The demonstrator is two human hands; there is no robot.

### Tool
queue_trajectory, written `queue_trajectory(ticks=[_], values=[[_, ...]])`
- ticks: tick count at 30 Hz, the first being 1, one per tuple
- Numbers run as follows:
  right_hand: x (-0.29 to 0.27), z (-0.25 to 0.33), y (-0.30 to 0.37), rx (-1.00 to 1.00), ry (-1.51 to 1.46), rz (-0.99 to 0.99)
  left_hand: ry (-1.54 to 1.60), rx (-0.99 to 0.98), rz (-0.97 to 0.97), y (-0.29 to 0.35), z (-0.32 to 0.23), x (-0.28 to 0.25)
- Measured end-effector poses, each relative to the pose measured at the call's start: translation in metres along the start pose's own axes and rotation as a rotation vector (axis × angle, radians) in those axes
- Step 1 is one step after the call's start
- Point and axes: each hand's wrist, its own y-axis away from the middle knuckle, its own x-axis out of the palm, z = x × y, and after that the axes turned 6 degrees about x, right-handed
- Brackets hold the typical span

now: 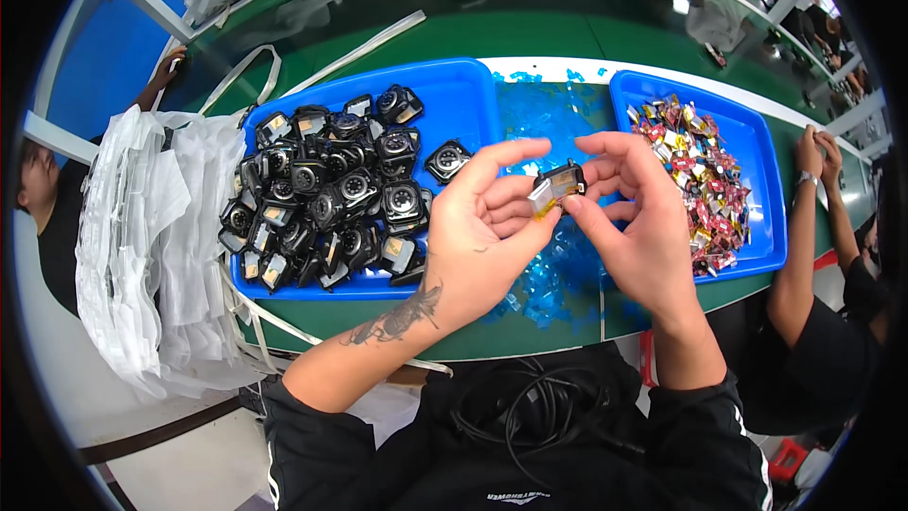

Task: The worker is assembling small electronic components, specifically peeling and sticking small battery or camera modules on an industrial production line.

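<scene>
Between my two hands, above the table's middle, is a black smartwatch case (pixel 569 180) with its inner side showing. A small silver part with a yellow strip (pixel 541 197) sticks out at its left end. My left hand (pixel 478 241) is closed, with thumb and fingers gripping that end. From the other side my right hand (pixel 648 218) pinches the case, its thumb at the lower edge and its index finger raised. Left of my hands, a blue tray (pixel 470 95) holds a heap of black watch cases (pixel 355 187). One watch case (pixel 448 161) lies apart beside my left hand.
At right, another blue tray (pixel 774 218) contains many small red, white and yellow electronic parts (pixel 705 185). Blue film scraps (pixel 541 298) cover the green table between the trays. Stacked white sheets (pixel 165 246) stand at left. Other people's arms (pixel 804 227) show at the right.
</scene>
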Motion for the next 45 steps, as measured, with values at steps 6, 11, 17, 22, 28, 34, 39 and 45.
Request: queue_trajectory(ticks=[6,11,17,22,28,34,39,45], values=[[-0.01,0.007,-0.033,-0.057,0.175,0.12,-1.046,0.582,-0.044,-0.01,-0.01,-0.018],[-0.025,-0.012,-0.171,0.14,0.237,0.285,-1.787,0.427,-0.074,-0.019,-0.024,-0.076],[-0.013,-0.066,-0.232,0.307,0.345,0.136,-1.769,0.426,-0.068,-0.021,-0.014,-0.082],[-0.074,-0.033,-0.206,-0.098,0.699,0.072,-0.757,0.352,-0.289,-0.025,-0.037,-0.063],[-0.114,-0.034,-0.134,-0.072,0.796,0.432,0.293,0.005,-0.139,-0.026,-0.031,-0.05],[-0.11,-0.063,-0.117,-0.185,0.86,0.3,0.352,-0.174,-0.051,-0.022,-0.024,-0.042],[-0.11,-0.075,-0.105,-0.266,0.87,0.114,0.174,-0.097,0.016,-0.02,-0.015,-0.035],[-0.111,-0.039,-0.073,-0.037,0.293,-0.035,0.078,-0.016,-0.005,-0.015,-0.005,-0.028]])
